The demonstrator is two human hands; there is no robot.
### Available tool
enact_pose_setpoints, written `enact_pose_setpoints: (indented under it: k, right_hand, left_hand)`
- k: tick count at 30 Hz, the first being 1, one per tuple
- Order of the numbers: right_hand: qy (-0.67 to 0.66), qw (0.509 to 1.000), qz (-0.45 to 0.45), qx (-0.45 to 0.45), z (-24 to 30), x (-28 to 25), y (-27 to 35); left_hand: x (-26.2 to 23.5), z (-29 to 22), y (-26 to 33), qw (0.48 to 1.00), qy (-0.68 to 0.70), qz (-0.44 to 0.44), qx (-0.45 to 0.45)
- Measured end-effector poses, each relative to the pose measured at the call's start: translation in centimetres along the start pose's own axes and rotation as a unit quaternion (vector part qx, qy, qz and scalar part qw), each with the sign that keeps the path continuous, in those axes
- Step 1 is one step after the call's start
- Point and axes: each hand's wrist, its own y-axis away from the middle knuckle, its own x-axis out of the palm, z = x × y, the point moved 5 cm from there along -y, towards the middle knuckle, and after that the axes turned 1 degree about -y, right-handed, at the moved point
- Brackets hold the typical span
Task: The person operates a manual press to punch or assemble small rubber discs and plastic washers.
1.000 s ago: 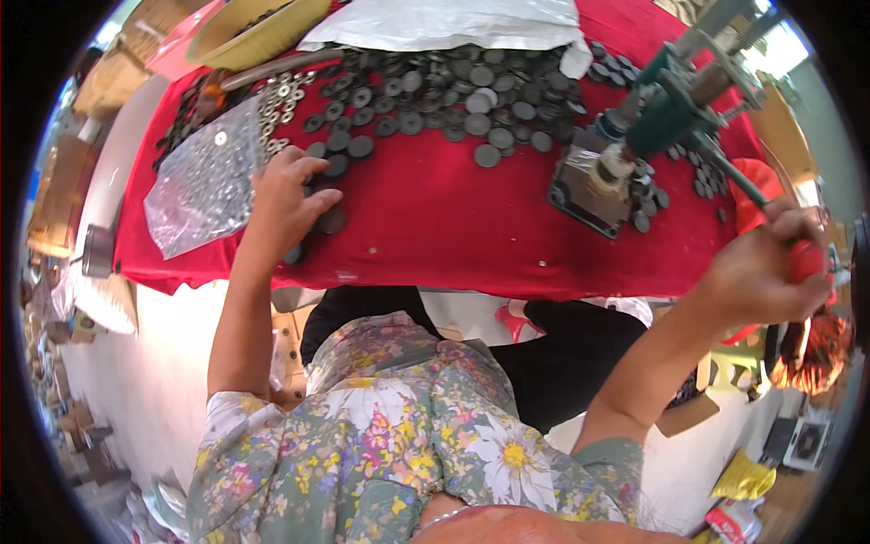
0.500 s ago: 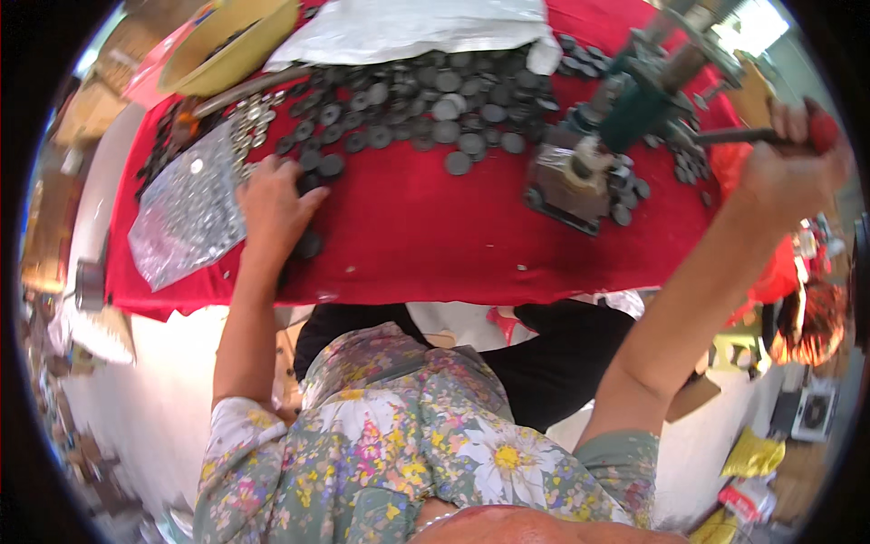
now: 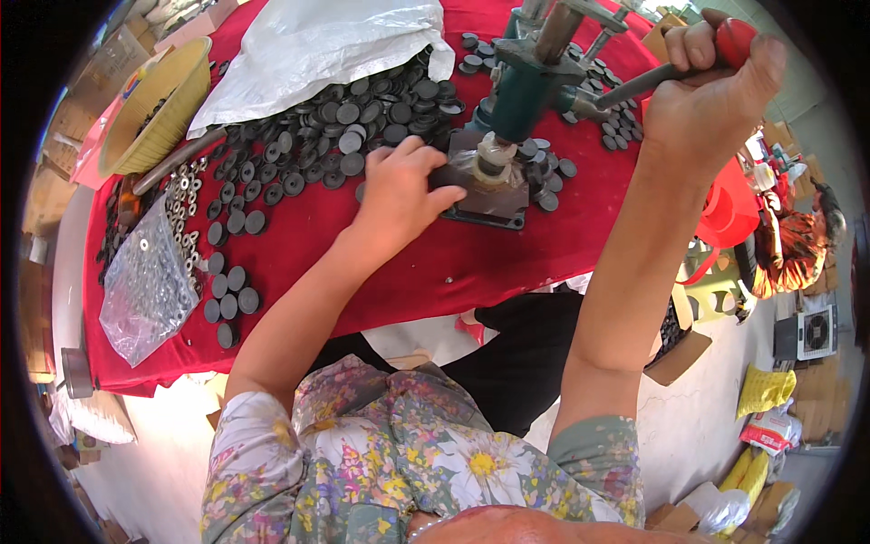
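My right hand (image 3: 702, 109) is wrapped around the dark lever (image 3: 634, 84) of a green bench press, close to its red knob (image 3: 736, 41). My left hand (image 3: 399, 195) is at the left edge of the press's base plate (image 3: 494, 199), thumb apart from the fingers. A dark patch shows between thumb and fingers, and I cannot make out anything held there. Under the green press (image 3: 518, 100) sits a pale, plastic-wrapped die (image 3: 494, 159). Black round discs (image 3: 349, 113) are heaped behind my left hand, and more discs (image 3: 546, 181) lie right of the base.
A white sack (image 3: 317, 54) lies behind the heap. At the left are a yellow basket (image 3: 163, 109), metal rings (image 3: 186, 195), a clear bag of small metal parts (image 3: 149, 281) and several loose discs (image 3: 231, 290). Red cloth (image 3: 399, 290) covers the table. A red container (image 3: 725, 208) stands at the right.
My left hand has moved right, from beside the rings and discs to the press base. My right hand still grips the lever. The whole view has shifted, with the table now appearing farther left.
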Motion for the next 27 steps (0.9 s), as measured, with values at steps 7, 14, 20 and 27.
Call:
enact_pose_setpoints:
  k: [7, 14, 20, 27]
  right_hand:
    - [0.018, 0.999, 0.029, -0.005, -0.1, -0.9, -0.3]
    - [0.061, 0.997, 0.006, 0.036, -0.5, -2.3, -0.9]
    - [0.07, 0.997, 0.036, -0.003, 1.3, -4.5, 4.0]
    - [0.272, 0.961, 0.018, -0.049, 3.3, -10.1, 19.1]
  left_hand:
    - [5.1, 0.1, -3.4, 0.976, 0.119, 0.094, -0.154]
    - [6.0, 0.3, -3.8, 0.982, 0.108, 0.065, -0.144]
    - [3.4, 0.5, -2.5, 0.982, 0.15, 0.036, -0.108]
    - [0.4, 2.0, -1.1, 0.972, 0.176, 0.054, -0.144]
